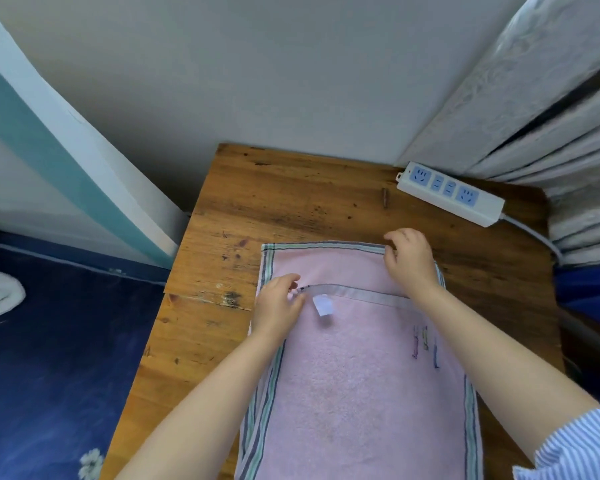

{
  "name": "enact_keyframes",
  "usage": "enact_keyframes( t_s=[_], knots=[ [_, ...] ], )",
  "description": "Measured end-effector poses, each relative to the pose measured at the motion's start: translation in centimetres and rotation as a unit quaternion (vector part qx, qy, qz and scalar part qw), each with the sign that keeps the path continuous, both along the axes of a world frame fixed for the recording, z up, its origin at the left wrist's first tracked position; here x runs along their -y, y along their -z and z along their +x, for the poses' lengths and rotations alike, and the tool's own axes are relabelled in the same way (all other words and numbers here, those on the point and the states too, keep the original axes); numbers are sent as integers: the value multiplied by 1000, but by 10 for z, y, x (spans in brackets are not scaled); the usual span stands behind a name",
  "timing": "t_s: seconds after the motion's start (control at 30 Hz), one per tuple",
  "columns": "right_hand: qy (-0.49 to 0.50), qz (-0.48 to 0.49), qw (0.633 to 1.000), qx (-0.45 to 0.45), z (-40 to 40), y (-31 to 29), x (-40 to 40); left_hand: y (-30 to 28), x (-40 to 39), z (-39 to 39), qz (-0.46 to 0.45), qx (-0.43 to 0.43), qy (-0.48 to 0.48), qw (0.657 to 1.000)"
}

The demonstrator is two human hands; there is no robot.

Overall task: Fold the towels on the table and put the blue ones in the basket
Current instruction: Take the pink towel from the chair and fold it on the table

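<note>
Towel (357, 382) lies on table (257, 199) w/ power strip (450, 192) behind it, far right

Soft, even, shadowless daylight over the worktop (291, 202); strong wide-angle bending at the edges, slight overall softness.

We look down on a pink towel (357, 375) spread lengthwise on a worn wooden table (257, 202). Our left hand (279, 304) pinches the corner of a hemmed edge folded back across the towel, just beside a small white label (322, 305). Our right hand (409, 259) grips the towel's far right corner. A white power strip (450, 192) with blue sockets lies at the table's far right, near a pale curtain (534, 98).
</note>
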State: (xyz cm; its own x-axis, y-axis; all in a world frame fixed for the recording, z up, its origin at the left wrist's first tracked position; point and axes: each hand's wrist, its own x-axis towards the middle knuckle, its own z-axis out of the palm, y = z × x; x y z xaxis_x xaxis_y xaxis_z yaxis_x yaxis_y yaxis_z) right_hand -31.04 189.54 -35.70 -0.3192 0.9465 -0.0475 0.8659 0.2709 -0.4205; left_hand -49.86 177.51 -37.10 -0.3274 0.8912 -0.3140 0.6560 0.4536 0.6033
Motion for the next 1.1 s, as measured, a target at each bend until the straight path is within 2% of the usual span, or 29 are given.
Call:
enact_keyframes(
  t_s=[0.1,0.2,0.3,0.47,0.53,0.6,0.67,0.77,0.87,0.97,1.03,1.1],
  knots=[
    [-47,-17,998,44,38,1,21,1,-7,-1,15,-16,-16,1000],
    [-16,-69,990,124,79,2,42,2,-11,-3,0,-52,14,999],
    [-16,-147,965,218,103,0,52,0,-17,-6,-36,-110,66,991],
    [-6,-192,951,243,110,-12,52,-9,-23,-7,-70,-157,110,979],
    [6,-240,947,212,114,-23,48,-14,-24,-9,-75,-112,120,984],
    [-13,-315,930,190,118,-36,48,-21,-23,-15,-86,-14,103,991],
    [-38,-351,912,208,117,-47,49,-29,-21,-24,-95,66,67,991],
    [-8,-339,906,254,107,-56,48,-39,-22,-31,-101,109,50,988],
    [94,-300,912,264,95,-60,46,-50,-27,-30,-121,159,33,979],
    [174,-232,937,196,90,-63,41,-61,-28,-32,-196,259,29,945],
    [158,-229,950,141,88,-66,35,-68,-29,-40,-216,314,3,925],
    [127,-234,960,84,85,-70,29,-72,-30,-51,-216,332,-19,918]
  ],
)
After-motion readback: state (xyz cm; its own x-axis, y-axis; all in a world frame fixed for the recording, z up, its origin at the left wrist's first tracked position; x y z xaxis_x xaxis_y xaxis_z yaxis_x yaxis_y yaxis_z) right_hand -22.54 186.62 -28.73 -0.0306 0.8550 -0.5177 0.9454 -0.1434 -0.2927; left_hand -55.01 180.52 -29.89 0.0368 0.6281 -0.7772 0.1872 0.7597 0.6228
